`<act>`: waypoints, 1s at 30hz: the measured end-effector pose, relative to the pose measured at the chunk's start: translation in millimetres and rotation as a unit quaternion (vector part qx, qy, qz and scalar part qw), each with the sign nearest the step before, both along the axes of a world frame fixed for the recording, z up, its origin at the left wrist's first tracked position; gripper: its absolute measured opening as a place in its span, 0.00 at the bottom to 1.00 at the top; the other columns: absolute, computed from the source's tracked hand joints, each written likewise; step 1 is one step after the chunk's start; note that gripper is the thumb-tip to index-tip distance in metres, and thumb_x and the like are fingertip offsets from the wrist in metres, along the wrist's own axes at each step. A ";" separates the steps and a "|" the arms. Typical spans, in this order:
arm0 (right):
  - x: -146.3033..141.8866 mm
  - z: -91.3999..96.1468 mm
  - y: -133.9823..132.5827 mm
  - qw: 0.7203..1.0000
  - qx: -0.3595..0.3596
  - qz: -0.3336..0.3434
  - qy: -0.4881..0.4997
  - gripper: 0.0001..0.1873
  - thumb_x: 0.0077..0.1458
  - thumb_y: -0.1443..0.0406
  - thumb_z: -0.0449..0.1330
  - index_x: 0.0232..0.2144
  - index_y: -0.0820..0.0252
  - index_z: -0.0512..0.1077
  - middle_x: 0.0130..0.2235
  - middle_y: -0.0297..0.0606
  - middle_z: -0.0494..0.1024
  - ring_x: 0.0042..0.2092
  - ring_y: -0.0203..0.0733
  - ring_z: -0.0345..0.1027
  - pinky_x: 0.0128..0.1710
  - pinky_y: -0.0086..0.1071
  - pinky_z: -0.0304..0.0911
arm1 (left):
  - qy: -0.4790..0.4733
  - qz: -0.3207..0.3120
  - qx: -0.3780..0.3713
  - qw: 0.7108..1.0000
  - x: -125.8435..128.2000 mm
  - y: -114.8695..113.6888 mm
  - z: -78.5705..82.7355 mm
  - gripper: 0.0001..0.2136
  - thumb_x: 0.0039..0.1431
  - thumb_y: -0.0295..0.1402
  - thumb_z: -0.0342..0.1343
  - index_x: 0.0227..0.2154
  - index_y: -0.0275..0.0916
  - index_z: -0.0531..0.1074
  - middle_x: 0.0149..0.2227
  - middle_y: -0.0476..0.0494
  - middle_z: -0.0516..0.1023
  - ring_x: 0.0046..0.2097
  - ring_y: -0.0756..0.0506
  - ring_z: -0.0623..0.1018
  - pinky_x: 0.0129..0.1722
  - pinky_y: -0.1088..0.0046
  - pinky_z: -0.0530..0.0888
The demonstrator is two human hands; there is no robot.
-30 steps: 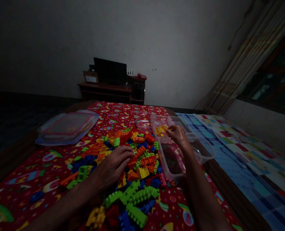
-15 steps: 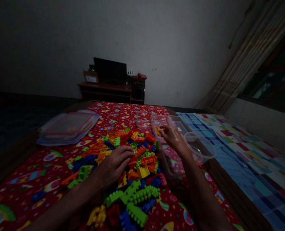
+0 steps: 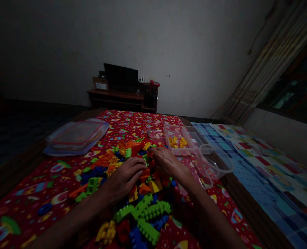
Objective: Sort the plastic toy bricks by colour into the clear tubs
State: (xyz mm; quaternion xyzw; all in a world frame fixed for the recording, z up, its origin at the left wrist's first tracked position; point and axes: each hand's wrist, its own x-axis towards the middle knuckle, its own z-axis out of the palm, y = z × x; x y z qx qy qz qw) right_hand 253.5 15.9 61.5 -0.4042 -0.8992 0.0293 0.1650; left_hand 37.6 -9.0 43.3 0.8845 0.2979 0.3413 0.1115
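A pile of toy building blocks in green, orange, yellow, blue and red lies on the red patterned cloth. My left hand rests over the middle of this pile, fingers laid loosely on the blocks, with no block visibly gripped. Across from it, my right hand reaches down into the pile's upper right part. Its fingers bend among the blocks, and their tips are partly hidden. Beyond that hand, yellow blocks lie inside a clear plastic container.
More clear containers stand at the right, one a rounded tub. Stacked lids lie at the left. A blue ring-shaped piece sits apart on the cloth. Farther back is a desk with a monitor.
My right hand has moved left and toward me, from the clear container to the block pile. The yellow piece it held now lies in the container. My left hand stays on the pile.
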 end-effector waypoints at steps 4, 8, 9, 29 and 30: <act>2.2 21.6 -5.7 0.998 -0.069 -0.002 -0.004 0.07 0.49 0.76 0.54 0.31 0.61 0.66 0.27 0.30 0.64 0.27 0.33 0.53 0.28 0.27 0.48 | -0.032 0.027 -0.030 0.999 -6.0 6.6 18.0 0.11 0.65 0.31 0.45 0.41 0.40 0.73 0.43 0.45 0.78 0.44 0.47 0.78 0.45 0.73 0.74; -2.5 28.1 -6.7 0.995 -0.102 0.005 0.002 0.08 0.48 0.77 0.54 0.26 0.61 0.65 0.22 0.27 0.59 0.24 0.30 0.47 0.25 0.27 0.42 | -0.027 0.057 0.000 0.998 -1.3 47.3 37.1 0.13 0.62 0.30 0.45 0.42 0.39 0.74 0.44 0.42 0.78 0.47 0.45 0.76 0.49 0.68 0.72; -2.9 28.3 -6.4 0.996 -0.092 -0.003 0.002 0.08 0.47 0.77 0.54 0.26 0.61 0.65 0.22 0.27 0.60 0.24 0.31 0.47 0.25 0.28 0.41 | 0.002 0.049 0.003 0.999 2.6 61.5 38.0 0.13 0.61 0.30 0.46 0.42 0.39 0.74 0.45 0.42 0.78 0.48 0.44 0.76 0.50 0.66 0.72; 5.3 29.4 -2.6 0.985 -0.004 0.062 0.161 0.23 0.55 0.73 0.56 0.54 0.61 0.65 0.54 0.48 0.71 0.53 0.43 0.66 0.49 0.34 0.60 | -0.032 0.046 -0.230 0.972 10.9 40.8 45.6 0.35 0.55 0.47 0.53 0.62 0.35 0.55 0.43 0.40 0.80 0.45 0.40 0.79 0.42 0.66 0.74; 4.5 29.1 -3.3 0.984 -0.012 0.084 0.157 0.23 0.55 0.72 0.57 0.54 0.60 0.66 0.54 0.47 0.71 0.54 0.43 0.65 0.49 0.34 0.60 | -0.033 0.042 -0.240 0.969 9.7 37.7 45.5 0.37 0.54 0.47 0.54 0.63 0.35 0.53 0.43 0.40 0.81 0.45 0.40 0.79 0.42 0.66 0.74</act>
